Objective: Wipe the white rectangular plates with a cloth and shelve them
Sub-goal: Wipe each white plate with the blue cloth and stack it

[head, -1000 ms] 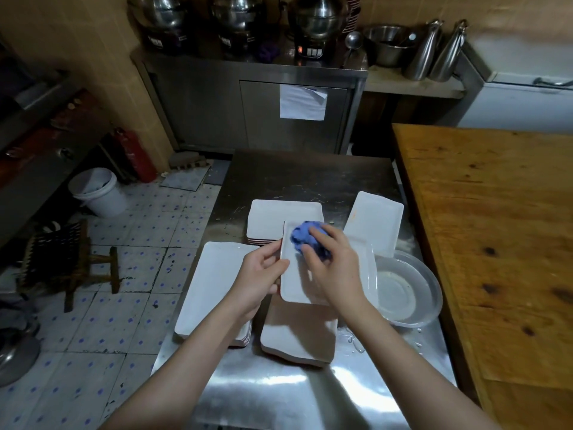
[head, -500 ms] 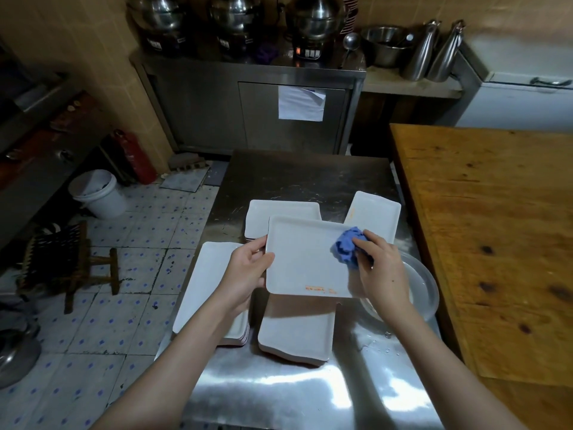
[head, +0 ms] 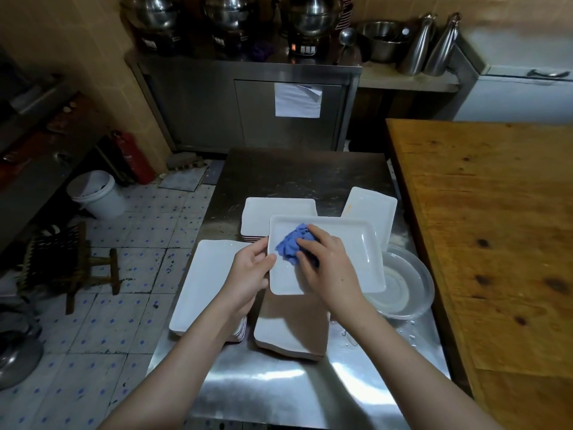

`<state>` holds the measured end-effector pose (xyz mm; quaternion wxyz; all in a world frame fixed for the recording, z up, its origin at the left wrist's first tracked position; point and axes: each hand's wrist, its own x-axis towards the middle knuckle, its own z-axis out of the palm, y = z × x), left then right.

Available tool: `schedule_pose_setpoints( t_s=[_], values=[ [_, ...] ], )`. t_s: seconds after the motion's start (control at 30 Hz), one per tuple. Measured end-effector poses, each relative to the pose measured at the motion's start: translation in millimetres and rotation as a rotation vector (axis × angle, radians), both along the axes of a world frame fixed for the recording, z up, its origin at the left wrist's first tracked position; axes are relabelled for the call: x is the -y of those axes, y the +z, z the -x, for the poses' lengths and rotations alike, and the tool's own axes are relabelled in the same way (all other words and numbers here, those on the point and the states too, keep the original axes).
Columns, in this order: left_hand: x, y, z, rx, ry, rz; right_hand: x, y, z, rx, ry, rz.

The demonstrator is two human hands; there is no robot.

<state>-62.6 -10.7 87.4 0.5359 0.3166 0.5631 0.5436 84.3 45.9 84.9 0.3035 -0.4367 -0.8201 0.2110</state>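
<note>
The white rectangular plate (head: 350,249) is held face up at the centre of the frame, above the steel table (head: 294,175). Its left edge is gripped by the left hand (head: 251,271), with the thumb laid on the rim and the fingers curled round the edge. A crumpled blue cloth (head: 290,246) is pressed onto the left part of the plate's inner surface by the right hand (head: 328,268), whose fingers are curled over it.

Further white plates are seen on the table:
- a left stack (head: 204,283) under the left wrist
- a far stack (head: 273,212) just above the held plate
- a tilted plate (head: 372,206) at the upper right
- a shadowed stack (head: 291,330) below

A clear bowl (head: 406,283) is set to the right of the held plate, beside the wooden table (head: 496,212).
</note>
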Motion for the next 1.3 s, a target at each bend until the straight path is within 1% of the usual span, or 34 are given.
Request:
schedule_pose_setpoints(
  t_s=[0.13,0.27,0.37,0.5,0.6,0.77,0.83,0.93,1.1,1.17,1.23,1.3],
  values=[
    [3.6,-2.4,3.6,0.018,0.039,0.009,-13.3,-3.3,-30.7,0.019,-0.109,0.003],
    [4.8,-2.4,9.0,0.037,0.059,-0.003,-18.9,-3.9,-59.9,0.133,-0.253,-0.052],
    [2.9,-1.9,8.4,0.04,0.063,0.002,-14.7,-4.7,-56.6,0.128,-0.219,-0.027],
    [-1.5,-3.4,4.8,0.051,0.099,0.01,-0.4,-3.1,-30.1,0.069,-0.065,0.029],
    [-3.2,-5.5,2.2,0.05,0.094,0.015,15.4,-4.0,-6.6,0.043,0.055,0.006],
    [-2.7,-11.0,1.3,0.081,0.093,0.021,18.2,-7.5,3.5,0.041,0.119,-0.034],
    [-2.7,-11.8,1.1,0.092,0.102,0.017,13.8,-7.6,-2.4,0.053,0.1,-0.081],
    [-1.8,-11.4,4.0,0.104,0.113,0.014,1.9,-10.3,-19.1,0.051,-0.017,-0.086],
    [-2.2,-10.3,14.5,0.116,0.106,0.008,-13.7,-20.7,-53.1,-0.007,-0.27,0.014],
    [-3.4,-10.2,15.4,0.111,0.109,0.007,-12.0,-16.4,-50.4,-0.051,-0.237,0.023],
    [-5.1,-10.5,15.2,0.11,0.117,0.003,-6.6,-8.4,-39.8,-0.149,-0.121,-0.008],
    [-6.7,-10.7,15.2,0.114,0.125,0.002,1.1,-5.2,-27.0,-0.161,-0.03,-0.007]
  ],
)
